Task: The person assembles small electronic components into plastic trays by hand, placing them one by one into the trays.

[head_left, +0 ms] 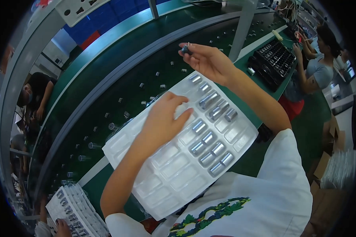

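My right hand (209, 63) is raised over the far edge of the white plastic tray, its fingertips pinching a small dark cylindrical part (186, 49) with thin pins on top. Over the middle of the tray (174, 179) hovers my left hand (165, 115), thumb and fingers apart with nothing seen between them. Shiny silver cylinders (218, 148) lie in several moulded pockets on the tray's right side. Other pockets, mostly on the left, hold nothing. My left hand and forearm hide part of the tray.
Beyond the tray runs a green conveyor (146, 65) with scattered small metal parts and some larger cylinders (93, 145). A grey post (242, 33) stands behind my right hand. Black racks (273, 59) sit at right near a co-worker (319, 67). Stacked filled trays (76, 209) are at lower left beside another person's hand.
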Demonstrator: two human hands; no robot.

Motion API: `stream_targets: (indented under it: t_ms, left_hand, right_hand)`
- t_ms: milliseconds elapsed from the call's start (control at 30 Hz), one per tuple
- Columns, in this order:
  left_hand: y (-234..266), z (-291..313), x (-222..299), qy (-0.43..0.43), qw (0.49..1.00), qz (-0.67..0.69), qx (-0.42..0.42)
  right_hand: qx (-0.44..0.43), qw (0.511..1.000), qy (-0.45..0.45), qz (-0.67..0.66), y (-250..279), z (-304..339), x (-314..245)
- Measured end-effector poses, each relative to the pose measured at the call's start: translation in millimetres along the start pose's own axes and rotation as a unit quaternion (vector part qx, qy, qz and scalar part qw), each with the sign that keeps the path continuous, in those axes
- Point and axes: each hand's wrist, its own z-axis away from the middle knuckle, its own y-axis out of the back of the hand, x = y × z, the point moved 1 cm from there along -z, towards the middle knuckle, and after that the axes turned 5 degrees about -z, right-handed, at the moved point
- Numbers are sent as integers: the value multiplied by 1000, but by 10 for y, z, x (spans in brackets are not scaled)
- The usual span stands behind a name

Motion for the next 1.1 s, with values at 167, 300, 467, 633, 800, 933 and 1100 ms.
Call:
stream_targets:
  t_ms: [167, 300, 467, 633, 800, 933, 1100]
  left_hand:
    - [-819, -352, 147, 43, 986, -136, -80]
    - [-779, -279, 55, -18, 996, -92, 13]
    - [-352, -49, 237, 115, 940, 321, 5]
    - [-164, 342, 271, 161, 709, 686, -22]
    - [-151, 628, 242, 185, 676, 713, -11]
    - [-112, 701, 336, 215, 826, 520, 41]
    - [-90, 838, 268, 134, 849, 511, 14]
  right_hand:
    - [115, 991, -10, -71, 255, 666, -51]
    - [91, 994, 62, 13, 302, 1030, -71]
    - [56, 961, 129, 237, 274, 1220, -30]
    - [15, 957, 87, 275, 212, 1218, 104]
    - [-44, 950, 82, 298, -241, 1282, 232]
    - [-113, 922, 90, 359, -484, 1244, 234]
    - [-226, 849, 71, 472, -713, 1187, 218]
